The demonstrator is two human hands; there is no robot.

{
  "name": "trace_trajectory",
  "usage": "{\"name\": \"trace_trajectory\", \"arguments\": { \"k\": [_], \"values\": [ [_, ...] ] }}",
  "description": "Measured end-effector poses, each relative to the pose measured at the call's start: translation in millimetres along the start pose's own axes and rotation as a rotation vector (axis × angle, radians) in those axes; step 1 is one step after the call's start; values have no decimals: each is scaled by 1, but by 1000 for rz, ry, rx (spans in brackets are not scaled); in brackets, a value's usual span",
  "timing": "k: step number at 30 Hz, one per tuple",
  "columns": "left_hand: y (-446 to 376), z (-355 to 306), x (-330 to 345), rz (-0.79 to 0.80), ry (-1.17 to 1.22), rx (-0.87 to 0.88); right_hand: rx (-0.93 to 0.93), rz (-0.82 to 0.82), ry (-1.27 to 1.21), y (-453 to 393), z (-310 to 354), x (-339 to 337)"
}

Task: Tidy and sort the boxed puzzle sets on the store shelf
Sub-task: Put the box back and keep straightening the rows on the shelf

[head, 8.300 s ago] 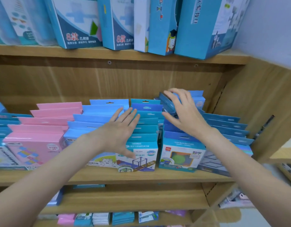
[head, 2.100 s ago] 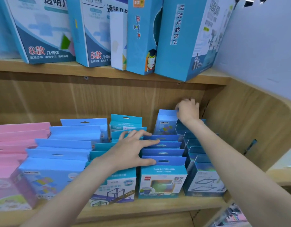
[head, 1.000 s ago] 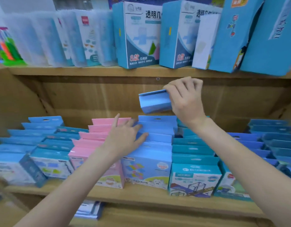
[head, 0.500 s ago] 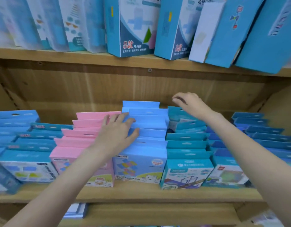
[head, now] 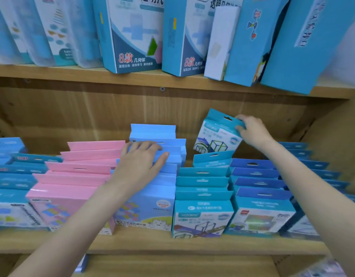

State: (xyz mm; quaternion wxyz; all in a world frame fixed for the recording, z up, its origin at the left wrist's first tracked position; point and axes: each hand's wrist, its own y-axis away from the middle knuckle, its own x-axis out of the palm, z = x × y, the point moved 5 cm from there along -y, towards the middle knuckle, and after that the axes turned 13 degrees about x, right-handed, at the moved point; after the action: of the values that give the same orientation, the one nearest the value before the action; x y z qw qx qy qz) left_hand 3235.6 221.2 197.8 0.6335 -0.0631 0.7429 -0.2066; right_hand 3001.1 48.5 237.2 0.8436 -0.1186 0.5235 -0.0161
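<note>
Rows of small boxed puzzle sets stand front to back on the middle wooden shelf (head: 172, 243). My right hand (head: 252, 131) grips the hang tab of a teal box (head: 216, 134) with a cube-frame picture, tilted and raised above the back of the teal row (head: 202, 188). My left hand (head: 141, 160) lies flat, fingers spread, on the tops of the light blue row (head: 152, 198). A pink row (head: 72, 180) stands to its left. A darker blue row (head: 258, 188) stands right of the teal row.
More blue boxes (head: 10, 176) fill the left end and further blue rows (head: 316, 166) the right end by the shelf's side wall (head: 336, 140). Tall blue boxes (head: 132, 35) stand on the upper shelf (head: 132, 76). A lower shelf shows below.
My right hand has taken hold of a teal box at the back of its row and lifted it clear. My left hand has shifted slightly onto the light blue row's tops.
</note>
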Motion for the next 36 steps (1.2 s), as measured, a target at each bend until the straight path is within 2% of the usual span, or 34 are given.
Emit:
{"name": "trace_trajectory", "arguments": {
  "k": [3, 5, 9, 11, 14, 17, 21, 29, 36],
  "values": [
    [-18, -11, -3, -37, 64, 50, -29, -9, -62, 2, -7, -8],
    [-40, -25, 2, -7, 80, 129, -61, 0, -81, 4, -9, -11],
    [-80, -52, 32, 284, 40, 231, -112, 25, -85, 12, -9, -11],
    [-91, -59, 43, 365, -58, 256, -114, 16, -93, 15, -14, -12],
    [-105, -57, 41, 308, -106, 210, -83, -44, -122, 19, -25, -16],
    [-119, -52, 33, 176, -47, 134, -35, -150, -132, 24, -33, -25],
    [-127, -44, 32, 95, 40, 93, -4, -194, -148, 27, -39, -29],
    [-122, -31, 34, 87, 181, 42, 23, -218, -187, 25, -42, -32],
    [-115, -29, 31, 122, 126, 187, -28, -253, -219, 34, -40, -35]
  ]
}}
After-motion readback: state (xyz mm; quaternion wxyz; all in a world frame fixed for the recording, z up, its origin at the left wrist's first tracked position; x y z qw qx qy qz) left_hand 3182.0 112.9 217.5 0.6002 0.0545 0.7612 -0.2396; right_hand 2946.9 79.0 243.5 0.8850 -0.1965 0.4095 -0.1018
